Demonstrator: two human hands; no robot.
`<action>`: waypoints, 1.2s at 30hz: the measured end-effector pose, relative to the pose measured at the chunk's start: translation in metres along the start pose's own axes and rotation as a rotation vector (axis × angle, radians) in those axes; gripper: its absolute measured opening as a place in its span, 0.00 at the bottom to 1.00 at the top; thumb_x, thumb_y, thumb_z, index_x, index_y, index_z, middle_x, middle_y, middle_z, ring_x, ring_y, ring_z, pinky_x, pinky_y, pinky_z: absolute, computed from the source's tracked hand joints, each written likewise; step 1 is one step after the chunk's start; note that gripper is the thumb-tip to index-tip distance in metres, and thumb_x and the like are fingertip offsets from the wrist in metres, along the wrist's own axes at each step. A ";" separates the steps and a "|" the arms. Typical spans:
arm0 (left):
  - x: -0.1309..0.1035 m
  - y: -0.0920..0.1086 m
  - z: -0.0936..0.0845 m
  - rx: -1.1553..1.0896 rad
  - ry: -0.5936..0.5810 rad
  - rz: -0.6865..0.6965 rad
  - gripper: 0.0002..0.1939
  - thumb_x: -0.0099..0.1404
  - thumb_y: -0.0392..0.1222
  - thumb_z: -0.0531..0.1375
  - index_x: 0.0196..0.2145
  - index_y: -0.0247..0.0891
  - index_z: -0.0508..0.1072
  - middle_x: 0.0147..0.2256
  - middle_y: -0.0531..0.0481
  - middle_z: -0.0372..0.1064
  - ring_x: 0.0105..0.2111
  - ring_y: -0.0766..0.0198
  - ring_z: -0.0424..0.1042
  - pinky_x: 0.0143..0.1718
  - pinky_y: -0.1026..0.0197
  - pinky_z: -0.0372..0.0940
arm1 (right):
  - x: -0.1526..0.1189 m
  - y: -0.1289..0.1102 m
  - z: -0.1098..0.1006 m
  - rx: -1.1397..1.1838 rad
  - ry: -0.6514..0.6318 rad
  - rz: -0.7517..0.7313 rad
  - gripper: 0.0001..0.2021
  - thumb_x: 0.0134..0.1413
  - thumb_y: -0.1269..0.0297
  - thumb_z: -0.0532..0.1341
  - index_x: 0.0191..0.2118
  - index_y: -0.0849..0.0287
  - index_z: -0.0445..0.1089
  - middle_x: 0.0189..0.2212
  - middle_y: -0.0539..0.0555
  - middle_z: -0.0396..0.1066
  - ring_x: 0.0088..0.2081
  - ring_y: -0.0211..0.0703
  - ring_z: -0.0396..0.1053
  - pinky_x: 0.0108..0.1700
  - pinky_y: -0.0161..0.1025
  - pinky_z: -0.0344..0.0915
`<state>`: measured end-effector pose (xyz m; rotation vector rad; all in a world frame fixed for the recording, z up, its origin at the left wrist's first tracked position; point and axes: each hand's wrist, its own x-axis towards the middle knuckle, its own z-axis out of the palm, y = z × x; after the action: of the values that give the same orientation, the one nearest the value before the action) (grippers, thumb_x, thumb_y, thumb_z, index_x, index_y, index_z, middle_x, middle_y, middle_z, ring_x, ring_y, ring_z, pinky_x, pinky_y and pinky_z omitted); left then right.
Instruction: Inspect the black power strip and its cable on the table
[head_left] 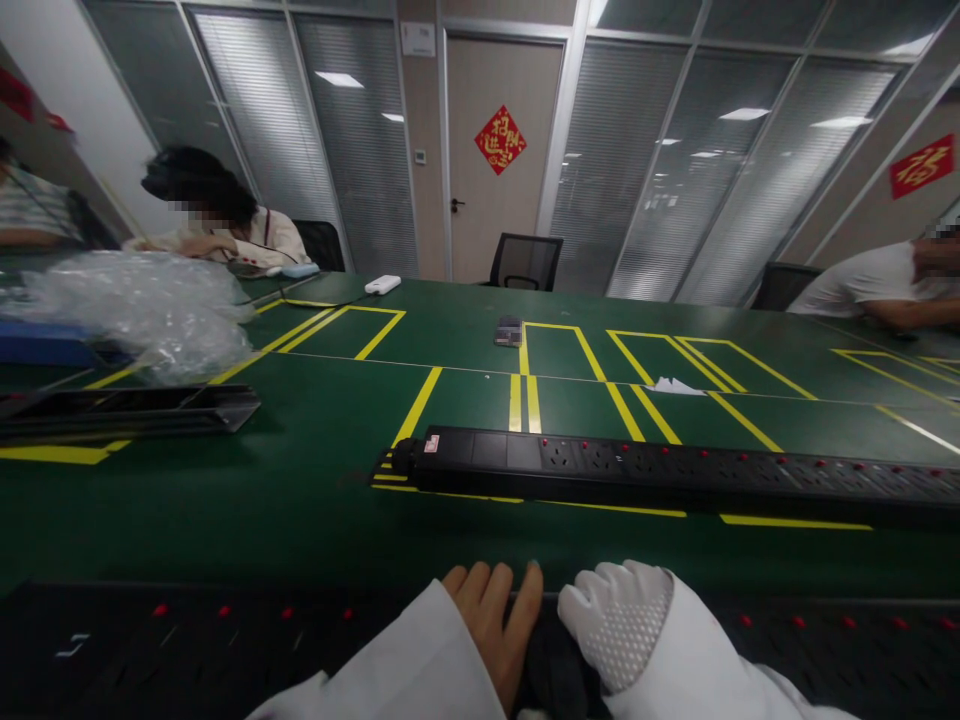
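Near the bottom centre, my left hand (495, 615) is bare, its fingers bent over the far edge of a long black power strip (225, 650) with red switches. Just right of it, my right hand (619, 620) wears a white dotted glove, its fingers curled down at the strip's far edge. A dark, blurred object (556, 665) lies between the two hands. What the fingertips press or grip is hidden. Beyond them, a second black power strip (675, 470) lies across the green table (315, 520) inside yellow tape marks.
Clear plastic wrap (150, 305) and a black metal channel (127, 410) lie at the left. A white device (382, 285), a small dark object (508, 331) and white paper (677, 386) rest farther back. People sit at both far sides; an office chair (525, 262) stands behind the table.
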<state>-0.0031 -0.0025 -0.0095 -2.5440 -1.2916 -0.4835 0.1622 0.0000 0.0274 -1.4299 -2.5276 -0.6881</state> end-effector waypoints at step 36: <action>0.001 0.000 -0.004 0.000 -0.024 -0.005 0.20 0.66 0.26 0.45 0.49 0.41 0.65 0.32 0.51 0.67 0.29 0.60 0.68 0.29 0.57 0.61 | 0.000 0.006 -0.003 -0.049 0.155 0.118 0.09 0.40 0.75 0.59 0.18 0.57 0.58 0.16 0.48 0.60 0.18 0.41 0.59 0.24 0.37 0.38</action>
<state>-0.0027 -0.0032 -0.0055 -2.5542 -1.3065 -0.4556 0.1667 0.0010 0.0316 -1.4671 -2.3048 -0.8119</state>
